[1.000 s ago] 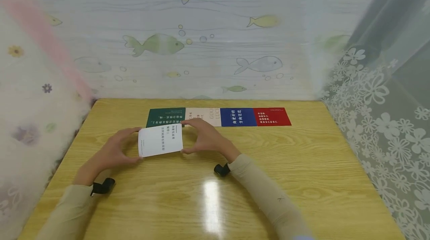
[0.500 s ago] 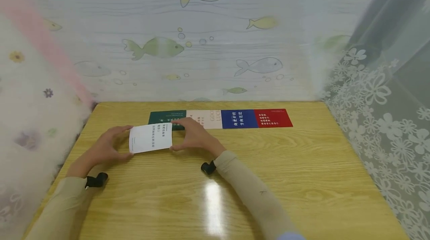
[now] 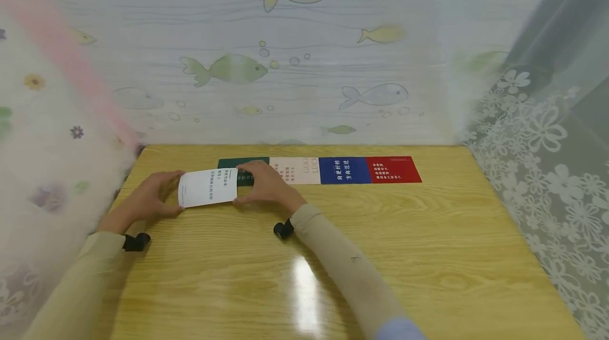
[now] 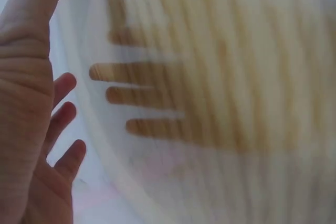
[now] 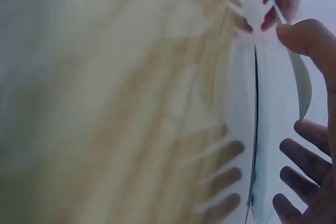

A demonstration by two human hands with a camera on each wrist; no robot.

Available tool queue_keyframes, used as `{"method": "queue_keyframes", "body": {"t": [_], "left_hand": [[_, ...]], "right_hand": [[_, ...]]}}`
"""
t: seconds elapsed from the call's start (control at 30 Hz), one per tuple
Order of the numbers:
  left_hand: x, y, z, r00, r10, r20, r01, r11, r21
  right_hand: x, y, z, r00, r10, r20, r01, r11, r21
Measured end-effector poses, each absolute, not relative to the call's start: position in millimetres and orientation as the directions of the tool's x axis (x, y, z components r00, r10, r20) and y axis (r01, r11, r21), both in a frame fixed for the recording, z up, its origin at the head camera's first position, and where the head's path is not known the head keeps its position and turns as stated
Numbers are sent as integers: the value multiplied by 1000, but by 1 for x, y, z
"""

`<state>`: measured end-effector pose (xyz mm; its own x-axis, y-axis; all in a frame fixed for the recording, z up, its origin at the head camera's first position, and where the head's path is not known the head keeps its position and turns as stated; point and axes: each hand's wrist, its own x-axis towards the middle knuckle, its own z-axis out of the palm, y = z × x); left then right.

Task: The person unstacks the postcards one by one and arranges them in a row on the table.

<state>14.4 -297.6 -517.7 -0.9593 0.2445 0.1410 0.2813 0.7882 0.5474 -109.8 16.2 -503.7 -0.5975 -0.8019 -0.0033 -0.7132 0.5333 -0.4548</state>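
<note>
A white card [image 3: 208,187] with dark printed characters is held by both hands above the left part of the table, overlapping a dark green card [image 3: 228,163] behind it. My left hand [image 3: 149,197] pinches its left edge between thumb and fingers. On the opposite edge, my right hand [image 3: 266,184] grips it the same way and hides part of a pale pink card [image 3: 306,171]. In the right wrist view the white card [image 5: 302,85] appears nearly edge-on, bowed slightly, and raised off the surface. The left wrist view shows my left hand [image 4: 26,114] but not the card.
A blue card [image 3: 344,171] and a red card [image 3: 394,170] continue the row of cards along the back of the glossy wooden table [image 3: 428,255]. Behind it hangs a fish-patterned curtain [image 3: 309,65]. Lace fabric [image 3: 547,171] borders the right side.
Both hands have carried the white card leftward and a little toward the back of the table. More of the pink card's print now shows. The row of cards keeps its arrangement.
</note>
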Motion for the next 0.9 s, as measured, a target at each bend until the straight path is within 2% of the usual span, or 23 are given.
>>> {"method": "queue_keyframes", "body": {"t": [0.2, 0.37, 0.67, 0.9], "left_hand": [[2, -306, -511, -958, 265, 105, 285, 894, 347], [-8, -314, -501, -969, 244, 48, 248, 934, 257], [-15, -328, -495, -976, 216, -21, 205, 950, 235], [-14, -332, -498, -971, 233, -55, 208, 935, 288]], "right_hand": [[-117, 6, -502, -601, -799, -20, -712, 546, -442], [-120, -8, -500, -607, -794, -44, -712, 568, -413], [-126, -26, -502, -602, -797, -43, -730, 571, -375], [-129, -30, -502, -588, -807, -59, -718, 554, -422]]}}
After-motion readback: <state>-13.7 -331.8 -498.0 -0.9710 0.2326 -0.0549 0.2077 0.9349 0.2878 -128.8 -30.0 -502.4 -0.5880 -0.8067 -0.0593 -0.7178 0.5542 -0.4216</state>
